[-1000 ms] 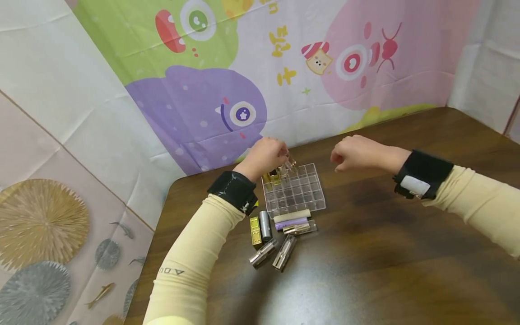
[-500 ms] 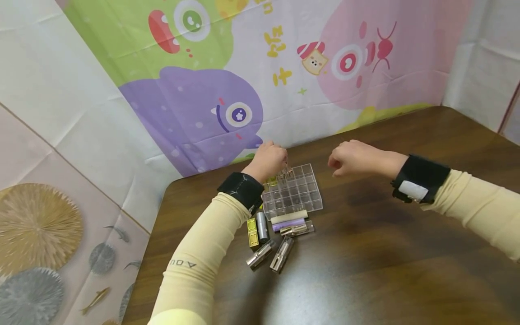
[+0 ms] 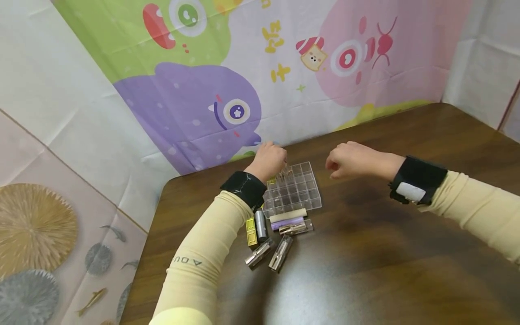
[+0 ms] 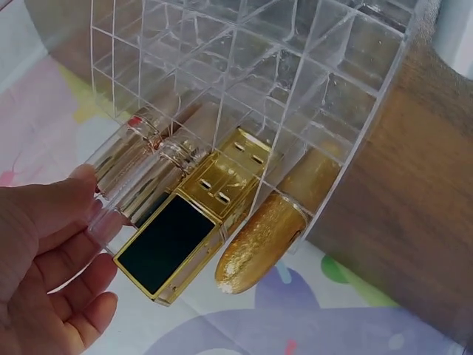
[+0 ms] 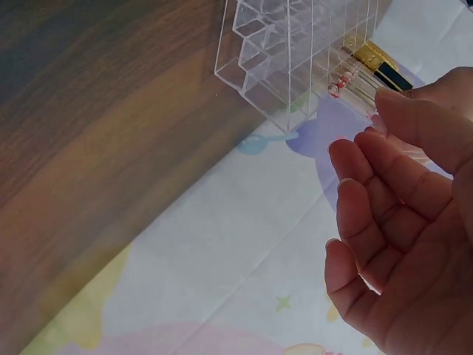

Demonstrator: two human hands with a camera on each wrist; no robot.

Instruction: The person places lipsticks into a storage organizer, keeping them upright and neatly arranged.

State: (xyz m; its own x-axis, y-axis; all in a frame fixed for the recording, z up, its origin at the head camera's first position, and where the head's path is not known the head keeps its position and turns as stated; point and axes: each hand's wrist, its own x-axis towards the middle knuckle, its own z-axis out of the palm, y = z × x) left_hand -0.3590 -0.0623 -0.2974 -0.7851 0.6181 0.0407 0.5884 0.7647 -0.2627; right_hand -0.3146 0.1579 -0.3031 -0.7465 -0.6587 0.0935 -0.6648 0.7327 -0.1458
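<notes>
My left hand (image 3: 268, 161) is at the back left of a clear compartmented organizer (image 3: 298, 198). In the left wrist view, its thumb and fingers pinch the clear cap of a lipstick tube (image 4: 111, 159) standing in a back-row compartment. Beside that tube is a second clear-capped lipstick (image 4: 148, 191), then a gold square tube with a dark panel (image 4: 166, 244) and a rounded gold tube (image 4: 259, 248) at the row's end. My right hand (image 3: 351, 160) hovers right of the organizer, fingers loosely curled around nothing.
In front of the organizer lie a cream tube (image 3: 288, 215), a purple tube (image 3: 286, 223) and several metallic, clear-capped lipsticks. A silver tube (image 3: 261, 225) and a gold patterned tube (image 3: 251, 231) lie to their left. A printed cloth (image 3: 195, 113) hangs behind the wooden table (image 3: 365, 253).
My left hand has come down slightly, lowering the lipstick from above the organizer into the back row. My right hand has hardly moved, and the head view has shifted a little.
</notes>
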